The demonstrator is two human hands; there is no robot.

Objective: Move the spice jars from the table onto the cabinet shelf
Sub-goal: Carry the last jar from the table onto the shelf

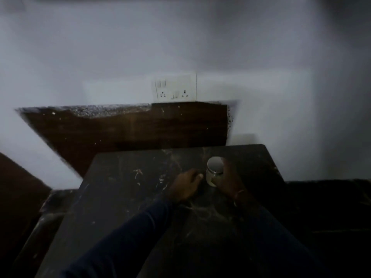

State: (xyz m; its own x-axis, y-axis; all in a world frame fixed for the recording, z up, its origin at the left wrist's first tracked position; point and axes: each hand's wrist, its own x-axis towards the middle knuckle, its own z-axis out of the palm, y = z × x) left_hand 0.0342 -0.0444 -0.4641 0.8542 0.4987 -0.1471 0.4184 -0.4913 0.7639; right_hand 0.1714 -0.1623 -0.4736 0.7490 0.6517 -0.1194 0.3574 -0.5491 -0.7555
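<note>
A small clear spice jar [213, 171] with a pale lid stands upright on the dark marble table [124, 197], towards its far right. My right hand [230, 179] wraps round the jar's right side. My left hand [185, 186] rests on the table just left of the jar, fingers curled, fingertips close to the glass; the dim light hides whether they touch it. Both arms wear dark blue sleeves. No cabinet shelf shows in this view.
A dark brown wooden panel [124, 127] stands behind the table against a white wall. A white switch and socket plate [175, 87] sits on the wall above it. Dark furniture [331, 207] flanks the table on the right and more of it [20, 187] on the left.
</note>
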